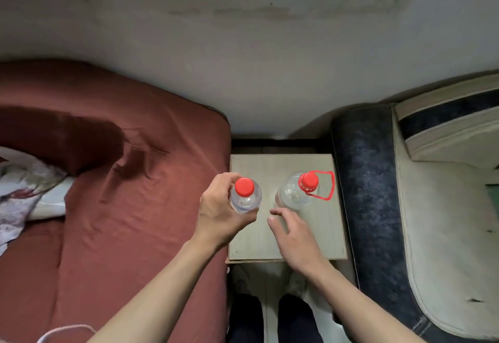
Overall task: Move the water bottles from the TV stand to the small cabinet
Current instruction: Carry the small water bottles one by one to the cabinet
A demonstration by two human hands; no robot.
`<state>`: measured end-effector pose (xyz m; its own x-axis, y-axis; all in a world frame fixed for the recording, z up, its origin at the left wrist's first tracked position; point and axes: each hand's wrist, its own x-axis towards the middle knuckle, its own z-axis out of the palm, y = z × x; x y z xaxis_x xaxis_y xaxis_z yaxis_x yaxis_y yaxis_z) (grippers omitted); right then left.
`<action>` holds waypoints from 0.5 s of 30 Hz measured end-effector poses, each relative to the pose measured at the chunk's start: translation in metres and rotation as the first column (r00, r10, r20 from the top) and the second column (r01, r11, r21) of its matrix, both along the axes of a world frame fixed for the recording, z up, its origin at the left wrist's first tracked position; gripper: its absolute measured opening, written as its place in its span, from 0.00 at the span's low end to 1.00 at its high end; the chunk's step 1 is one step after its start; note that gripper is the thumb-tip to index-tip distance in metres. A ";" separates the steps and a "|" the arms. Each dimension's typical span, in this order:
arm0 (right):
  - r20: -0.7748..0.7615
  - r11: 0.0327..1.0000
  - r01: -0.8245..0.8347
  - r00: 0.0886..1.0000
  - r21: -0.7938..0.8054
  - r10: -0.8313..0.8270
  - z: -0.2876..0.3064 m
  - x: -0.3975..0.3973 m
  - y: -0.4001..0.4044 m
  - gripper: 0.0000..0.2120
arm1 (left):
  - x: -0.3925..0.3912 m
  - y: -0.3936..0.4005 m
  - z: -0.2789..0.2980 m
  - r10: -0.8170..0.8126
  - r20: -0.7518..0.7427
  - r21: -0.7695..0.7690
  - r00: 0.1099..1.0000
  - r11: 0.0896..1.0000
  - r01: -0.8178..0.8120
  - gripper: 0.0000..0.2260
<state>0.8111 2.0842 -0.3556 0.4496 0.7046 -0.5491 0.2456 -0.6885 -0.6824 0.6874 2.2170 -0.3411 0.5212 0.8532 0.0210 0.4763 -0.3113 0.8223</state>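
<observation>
Left hand (pixel 220 211) gripping small bottle (pixel 245 196), right hand (pixel 293 230) beside handled bottle (pixel 297 192)

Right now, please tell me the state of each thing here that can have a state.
Small bottle: capped, upright, held by the left hand at the cabinet's left edge.
Large bottle: capped, upright, standing on the small cabinet, its red handle loop hanging to the side.
Right hand: open, beside the large bottle, holding nothing.
</observation>
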 end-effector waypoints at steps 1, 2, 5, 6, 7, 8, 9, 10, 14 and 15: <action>0.032 1.000 -0.020 0.999 -0.018 0.021 -0.006 0.000 0.000 0.16 | 0.002 0.003 -0.010 -0.001 -0.006 -0.011 1.000 1.000 0.001 0.24; 0.054 0.999 -0.033 0.998 -0.032 0.034 -0.013 0.000 0.000 0.17 | 0.005 0.005 -0.022 -0.003 -0.013 -0.022 1.000 1.000 0.003 0.24; 0.066 0.998 -0.025 0.997 -0.063 0.029 -0.031 -0.001 -0.003 0.17 | 0.013 0.007 -0.048 -0.017 -0.028 -0.023 0.999 1.000 0.016 0.23; 0.056 0.996 -0.017 0.998 -0.083 0.022 -0.039 -0.001 -0.004 0.17 | 0.015 0.007 -0.057 -0.014 -0.032 -0.027 0.999 1.000 0.013 0.23; 0.044 0.995 -0.009 0.999 -0.096 0.014 -0.046 0.000 -0.004 0.17 | 0.018 0.007 -0.066 -0.012 -0.033 -0.029 0.999 1.000 0.011 0.23; 0.035 0.994 -0.002 0.999 -0.110 0.006 -0.052 0.001 -0.003 0.17 | 0.020 0.008 -0.074 -0.016 -0.038 -0.031 0.999 0.999 0.015 0.23; 0.031 0.993 0.003 1.000 -0.120 0.001 -0.057 0.003 -0.002 0.17 | 0.022 0.009 -0.082 -0.025 -0.042 -0.037 0.999 0.999 0.024 0.23; 0.029 0.992 0.007 1.000 -0.130 -0.003 -0.061 0.004 0.000 0.17 | 0.024 0.011 -0.089 -0.034 -0.048 -0.046 0.998 0.998 0.032 0.23; 0.016 0.990 0.010 1.000 -0.143 -0.007 -0.074 0.007 0.003 0.17 | 0.032 0.016 -0.115 -0.059 -0.073 -0.072 0.996 0.996 0.054 0.23; 0.014 0.989 0.004 1.000 -0.145 -0.002 -0.077 0.008 0.003 0.17 | 0.032 0.016 -0.121 -0.056 -0.078 -0.077 0.995 0.996 0.050 0.24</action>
<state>0.8188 2.0872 -0.4327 0.4594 0.6169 -0.6391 0.2523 -0.7805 -0.5720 0.7197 2.2326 -0.4624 0.5631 0.8220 -0.0852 0.5261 -0.2771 0.8040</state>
